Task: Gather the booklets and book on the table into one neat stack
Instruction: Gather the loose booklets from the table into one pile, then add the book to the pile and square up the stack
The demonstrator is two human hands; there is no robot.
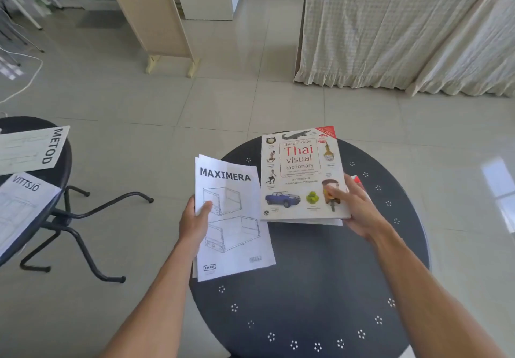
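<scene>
My left hand (195, 218) grips the left edge of the white MAXIMERA booklet (234, 235), held over the left rim of the round black table (320, 288); more pages show beneath it. My right hand (356, 207) holds the lower right corner of the Thai visual dictionary book (301, 173), lifted slightly above the tabletop, with a thin white booklet under it. A red-and-white item (358, 182) peeks out behind my right fingers. On a second black table at left lie the METOD booklet (33, 148) and the VITTSJÖ booklet (25, 207).
The left table's curved black legs (92, 226) stretch across the tiled floor between the two tables. A cloth-draped piece of furniture (404, 29) stands at the back right, and a beige panel on feet (156, 23) behind centre. A person's feet show at the top.
</scene>
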